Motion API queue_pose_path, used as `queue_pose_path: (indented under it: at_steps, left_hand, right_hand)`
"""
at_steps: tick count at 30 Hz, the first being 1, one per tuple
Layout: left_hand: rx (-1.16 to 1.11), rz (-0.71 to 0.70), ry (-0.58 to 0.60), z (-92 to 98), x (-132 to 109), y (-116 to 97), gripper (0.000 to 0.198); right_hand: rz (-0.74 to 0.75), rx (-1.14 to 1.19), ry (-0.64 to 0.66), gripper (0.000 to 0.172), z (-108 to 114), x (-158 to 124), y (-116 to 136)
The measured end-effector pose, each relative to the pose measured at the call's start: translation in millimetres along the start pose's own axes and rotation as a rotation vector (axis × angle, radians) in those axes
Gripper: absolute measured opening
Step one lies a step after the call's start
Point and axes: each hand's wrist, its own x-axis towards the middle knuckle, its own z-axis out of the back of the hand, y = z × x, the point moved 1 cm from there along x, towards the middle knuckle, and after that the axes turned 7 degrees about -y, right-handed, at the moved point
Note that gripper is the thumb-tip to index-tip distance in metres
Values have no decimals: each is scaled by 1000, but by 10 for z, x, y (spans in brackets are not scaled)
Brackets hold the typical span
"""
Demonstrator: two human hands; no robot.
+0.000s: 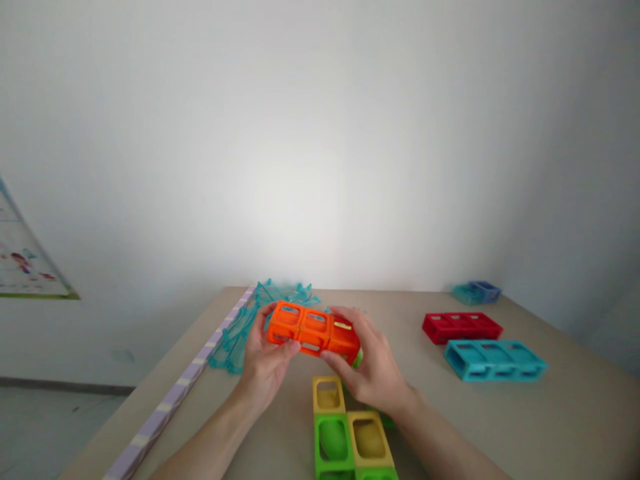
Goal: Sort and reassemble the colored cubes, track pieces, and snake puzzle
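Observation:
Between both hands, above the table, I hold an orange three-section frame block [315, 321] with open windows in its sides. My left hand [265, 357] grips its left end, thumb along the lower edge. At the other end my right hand [367, 360] is closed around it, and a bit of light green shows by that palm. Just below, on the table, stand joined yellow and green frame blocks [333, 437], with rounded pieces visible inside some windows. My right wrist partly covers these blocks.
Translucent teal connector pieces [235, 340] lie at the left beside a purple-and-white striped strip [180, 385]. To the right are a red block [463, 327] and a teal block [495, 360]. A small blue block [486, 291] sits at the back right, near the wall [320, 147].

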Motion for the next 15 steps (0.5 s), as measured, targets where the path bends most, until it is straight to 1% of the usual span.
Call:
queue_pose_path:
  at_steps: [2,4,7,12,15]
  left_hand:
    - [-4,39,20,3,-2,3,61]
    - [-9,90,50,-3,-10,12,60]
    - [-4,145,66,-12,-21,23,60]
    - [21,191,56,-11,-27,24,63]
    - [27,179,54,-15,-34,16,60]
  right_hand:
    - [6,7,-12,49,-3,-4,-17]
    - [43,-2,-27,45,-10,-3,-24]
    - [75,-28,-40,43,-20,3,-18]
    - [89,-18,-46,39,-17,22,11]
    - [78,6,-51,34,-16,25,15]
